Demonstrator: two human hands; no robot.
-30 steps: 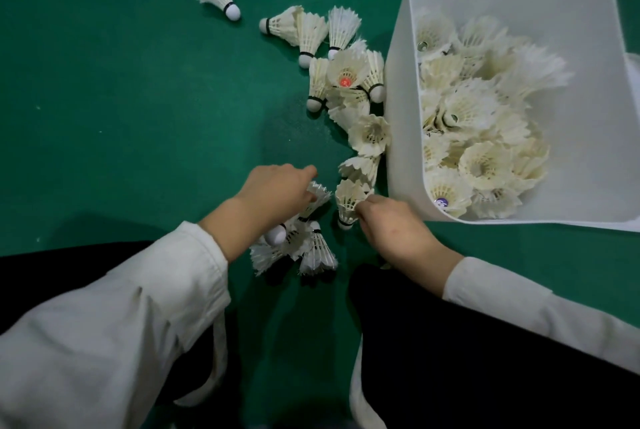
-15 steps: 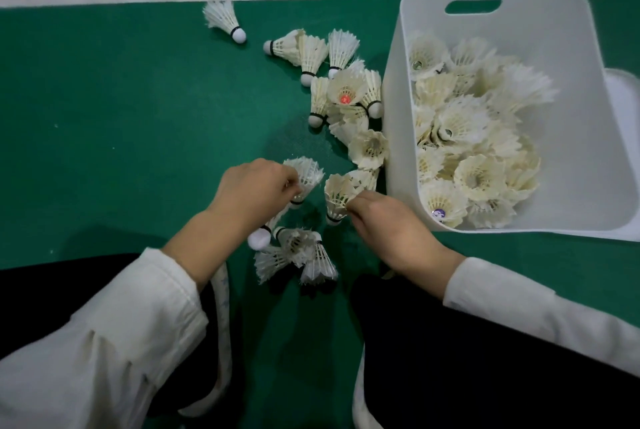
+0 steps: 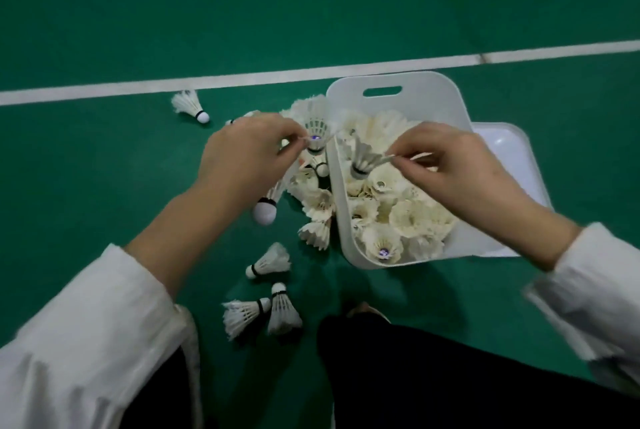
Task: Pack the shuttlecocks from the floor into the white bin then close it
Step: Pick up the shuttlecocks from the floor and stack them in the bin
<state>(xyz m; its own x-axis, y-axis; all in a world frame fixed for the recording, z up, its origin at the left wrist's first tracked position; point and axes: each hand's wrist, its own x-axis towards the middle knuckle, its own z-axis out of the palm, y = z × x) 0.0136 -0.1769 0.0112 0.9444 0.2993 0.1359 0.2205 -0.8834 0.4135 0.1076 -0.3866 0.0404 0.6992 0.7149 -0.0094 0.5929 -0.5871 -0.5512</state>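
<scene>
Mid-task: lone shuttle point(image 3: 189, 106) sits by the line point(image 3: 104, 91), three shuttles point(image 3: 268, 260) near the knees, and a heap point(image 3: 317, 207) touches the bin's left wall, all unpacked. Left hand point(image 3: 242, 158) pinches a raised shuttle point(image 3: 316, 132) by a feather just left of the rim; a hanging shuttle point(image 3: 266, 210) shows under it, grip unclear. Bin point(image 3: 426, 89) looks well filled. Right hand point(image 3: 460, 169) pinches a tilted shuttle point(image 3: 363, 158) over it. Lid point(image 3: 512, 151) lies to the right, off. Open floor point(image 3: 104, 169) on the left; only the bin wall needs clearing

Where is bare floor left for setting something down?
Free: green floor left of the left hand, below the white line, and all beyond it. Crowded: along the white bin's left wall, heaped with shuttlecocks; the lid fills its right side.
</scene>
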